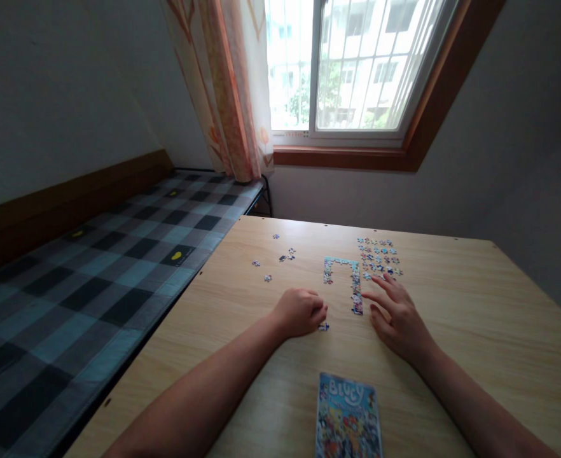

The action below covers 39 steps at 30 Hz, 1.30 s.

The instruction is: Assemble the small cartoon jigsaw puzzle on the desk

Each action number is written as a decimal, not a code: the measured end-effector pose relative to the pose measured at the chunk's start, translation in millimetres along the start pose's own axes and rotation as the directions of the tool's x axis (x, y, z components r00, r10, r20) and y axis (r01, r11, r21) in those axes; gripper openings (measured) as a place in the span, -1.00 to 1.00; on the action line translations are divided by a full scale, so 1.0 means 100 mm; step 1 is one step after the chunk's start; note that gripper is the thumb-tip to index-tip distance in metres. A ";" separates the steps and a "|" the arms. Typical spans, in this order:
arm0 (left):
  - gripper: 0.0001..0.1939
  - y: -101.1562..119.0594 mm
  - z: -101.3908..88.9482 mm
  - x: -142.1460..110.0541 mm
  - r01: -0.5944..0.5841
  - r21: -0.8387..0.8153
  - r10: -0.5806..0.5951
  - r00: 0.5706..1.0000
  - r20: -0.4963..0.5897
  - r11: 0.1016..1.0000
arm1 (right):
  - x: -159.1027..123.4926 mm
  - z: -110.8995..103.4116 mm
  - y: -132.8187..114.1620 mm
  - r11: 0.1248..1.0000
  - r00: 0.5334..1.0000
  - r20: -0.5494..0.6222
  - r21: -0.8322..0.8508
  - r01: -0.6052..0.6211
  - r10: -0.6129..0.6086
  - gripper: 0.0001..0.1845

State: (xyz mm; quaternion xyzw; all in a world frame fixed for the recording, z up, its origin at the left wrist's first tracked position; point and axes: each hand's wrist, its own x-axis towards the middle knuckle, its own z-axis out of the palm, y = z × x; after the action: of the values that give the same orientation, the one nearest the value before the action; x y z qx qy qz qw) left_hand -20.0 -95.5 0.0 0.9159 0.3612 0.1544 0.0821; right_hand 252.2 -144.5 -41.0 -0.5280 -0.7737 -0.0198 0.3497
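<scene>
My left hand (302, 312) is closed, its curled fingers at a small puzzle piece (324, 327) that shows below the fingertips; the exact grip is hidden. My right hand (397, 315) is open with fingers apart, beside the right column of a partly joined puzzle border (357, 289). This border has a left column, a top row and a longer right column. Just beyond the right fingertips, several loose puzzle pieces (378, 250) lie in rows. Nearer to me, between my forearms, lies a blue picture box (348, 416) lettered "Bluey".
More loose pieces (268, 278) are scattered on the left part of the wooden table (476, 299). A bed with a checked cover (118, 254) adjoins the table's left edge. Behind stand a curtain (233, 89) and a barred window (361, 70).
</scene>
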 end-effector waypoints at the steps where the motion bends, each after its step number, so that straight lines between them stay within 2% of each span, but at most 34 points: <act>1: -0.64 0.00 0.00 0.00 0.001 -0.001 -0.001 1.000 0.000 1.000 | 0.00 0.00 0.00 1.000 1.000 -0.002 0.002 0.002 -0.002 -0.69; 39: -0.66 -0.04 0.02 -0.01 0.003 -0.021 -0.004 1.000 -0.011 1.000 | -0.01 0.05 0.03 0.999 1.000 0.009 0.036 0.003 -0.003 -0.69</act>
State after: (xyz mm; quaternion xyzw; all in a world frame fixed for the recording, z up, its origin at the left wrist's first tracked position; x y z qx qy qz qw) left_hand -22.7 -93.1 -2.9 0.9135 0.3615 0.1631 0.0902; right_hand 251.7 -142.1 -46.7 -0.5205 -0.7763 -0.0037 0.3556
